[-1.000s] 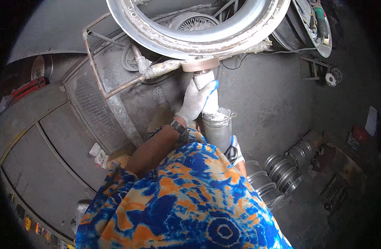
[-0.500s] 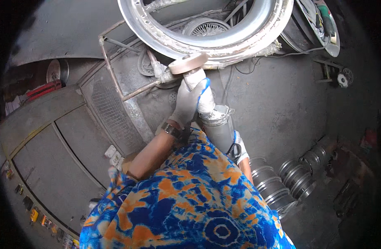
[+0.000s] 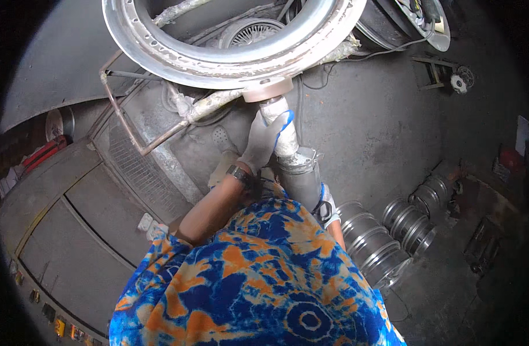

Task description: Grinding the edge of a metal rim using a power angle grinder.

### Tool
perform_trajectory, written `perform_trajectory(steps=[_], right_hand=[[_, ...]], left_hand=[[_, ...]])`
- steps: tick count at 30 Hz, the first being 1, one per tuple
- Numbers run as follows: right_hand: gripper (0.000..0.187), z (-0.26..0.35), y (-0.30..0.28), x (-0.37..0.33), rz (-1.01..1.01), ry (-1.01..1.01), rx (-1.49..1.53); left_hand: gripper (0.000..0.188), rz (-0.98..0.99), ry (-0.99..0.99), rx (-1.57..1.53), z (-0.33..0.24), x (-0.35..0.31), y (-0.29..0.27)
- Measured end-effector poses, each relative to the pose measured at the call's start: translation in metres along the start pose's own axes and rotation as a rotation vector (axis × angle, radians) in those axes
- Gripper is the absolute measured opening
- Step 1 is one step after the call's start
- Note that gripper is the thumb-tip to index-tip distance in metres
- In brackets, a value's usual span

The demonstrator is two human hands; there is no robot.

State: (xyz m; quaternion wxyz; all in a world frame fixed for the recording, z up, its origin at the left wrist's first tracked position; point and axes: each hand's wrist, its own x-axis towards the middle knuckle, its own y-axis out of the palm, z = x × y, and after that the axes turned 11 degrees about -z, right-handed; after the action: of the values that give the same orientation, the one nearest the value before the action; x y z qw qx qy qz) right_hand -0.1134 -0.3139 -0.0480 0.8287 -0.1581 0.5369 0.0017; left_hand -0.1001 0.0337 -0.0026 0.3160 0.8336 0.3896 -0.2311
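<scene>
A power grinder (image 3: 302, 183) with a grey metal body, a white-wrapped neck and a round tan wheel (image 3: 268, 90) points away from me. My left hand (image 3: 262, 138), in a grey glove with blue edging, is closed around the neck. At the rear end of the body my right hand (image 3: 331, 206), also gloved, grips the tool, its fingers partly hidden. The tan wheel meets the near edge of a large metal wheel rim (image 3: 166, 57); whether they touch I cannot tell. White patches mark the rim, which lies on a wrapped pipe frame (image 3: 215, 104).
A spoked wheel (image 3: 253, 33) shows through the rim's opening. Several silver rims (image 3: 371, 242) stand on the floor to my right. A cable (image 3: 368, 56) trails at the far right, near a small stand (image 3: 434, 72). A metal grating (image 3: 140, 161) lies on the left.
The view has shifted, so the rim appears farther left. The grinder's wheel has turned and come against the rim's near edge. Both hands keep their hold.
</scene>
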Motion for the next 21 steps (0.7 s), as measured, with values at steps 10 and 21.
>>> perform_trajectory(steps=[10, 21], right_hand=[[0.047, 0.003, 0.018, 0.005, 0.072, -0.16, -0.263], [0.042, 0.018, 0.031, 0.039, 0.256, -0.925, -1.053]], left_hand=[[0.037, -0.066, 0.05, -0.059, -0.015, -0.014, -0.025], [0.024, -0.162, 0.21, -0.039, -0.022, -0.01, -0.063]])
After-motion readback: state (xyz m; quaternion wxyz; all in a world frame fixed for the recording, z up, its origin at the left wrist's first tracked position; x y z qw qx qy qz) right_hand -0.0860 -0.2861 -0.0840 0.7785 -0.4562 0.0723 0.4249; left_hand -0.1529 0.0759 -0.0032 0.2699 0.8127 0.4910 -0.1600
